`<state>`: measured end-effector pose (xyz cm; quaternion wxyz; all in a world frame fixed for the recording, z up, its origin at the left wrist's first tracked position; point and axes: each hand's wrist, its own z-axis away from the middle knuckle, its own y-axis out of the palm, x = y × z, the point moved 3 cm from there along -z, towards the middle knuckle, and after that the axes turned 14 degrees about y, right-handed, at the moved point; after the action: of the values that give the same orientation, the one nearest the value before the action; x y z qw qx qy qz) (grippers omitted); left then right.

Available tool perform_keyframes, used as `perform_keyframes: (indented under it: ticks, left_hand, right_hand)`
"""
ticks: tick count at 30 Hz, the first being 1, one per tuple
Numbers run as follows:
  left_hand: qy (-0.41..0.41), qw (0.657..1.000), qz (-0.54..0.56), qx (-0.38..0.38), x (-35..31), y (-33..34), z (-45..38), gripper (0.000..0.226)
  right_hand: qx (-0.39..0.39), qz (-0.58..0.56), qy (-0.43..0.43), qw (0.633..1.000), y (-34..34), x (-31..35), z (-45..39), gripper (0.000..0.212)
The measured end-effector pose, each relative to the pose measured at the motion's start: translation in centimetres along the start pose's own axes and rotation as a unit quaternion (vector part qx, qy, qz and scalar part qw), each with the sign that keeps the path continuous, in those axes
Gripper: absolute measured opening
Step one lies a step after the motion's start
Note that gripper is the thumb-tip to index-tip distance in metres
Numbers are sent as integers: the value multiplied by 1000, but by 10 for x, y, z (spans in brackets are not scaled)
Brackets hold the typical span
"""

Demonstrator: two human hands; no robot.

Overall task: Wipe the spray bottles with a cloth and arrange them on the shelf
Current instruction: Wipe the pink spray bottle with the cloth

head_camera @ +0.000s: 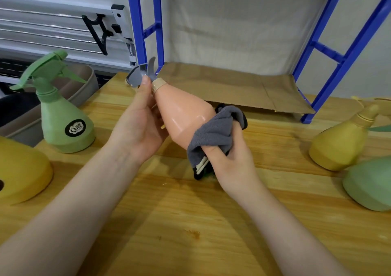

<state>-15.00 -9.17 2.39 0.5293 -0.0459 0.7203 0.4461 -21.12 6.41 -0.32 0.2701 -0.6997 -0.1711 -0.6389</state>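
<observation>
A pink spray bottle (182,114) with a grey trigger head is tilted over the wooden table, head pointing up and left. My left hand (139,125) grips its neck and upper body, thumb by the trigger. My right hand (228,159) holds a grey cloth (213,133) bunched against the bottle's base. The blue shelf (342,64), lined with brown cardboard (232,87), stands behind the bottle.
A green spray bottle (61,114) stands at left in front of a grey tub (84,89). A yellow bottle (19,169) lies at the far left edge. At right stand a yellow spray bottle (338,142) and a green bottle (370,184). The wooden table (190,233) fills the foreground.
</observation>
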Motion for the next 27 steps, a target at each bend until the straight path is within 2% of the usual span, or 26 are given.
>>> perform_keyframes:
  ticks: [5,9,13,17,19,22,27]
  left_hand:
    - [-38,998,32,-25,4,-2,2,85]
    - [-2,998,64,-29,3,1,2,74]
    - [44,998,42,12,5,6,4,55]
    - [70,995,-12,73,7,10,9,32]
    - [68,991,-41,106,9,12,13,35]
    - [47,980,-104,160,17,17,22,53]
    - [69,959,-155,228,27,23,33,47]
  right_hand:
    - [-40,99,-34,994,-4,3,3,45]
    - [-40,190,-45,980,1,1,7,55]
    - [-30,185,-39,982,0,4,8,60]
    - [-21,176,-23,984,0,6,10,56]
    - [-21,164,-20,986,0,8,11,55]
    - [-27,161,-25,986,1,6,10,51]
    - [-15,116,-29,993,1,5,9,50]
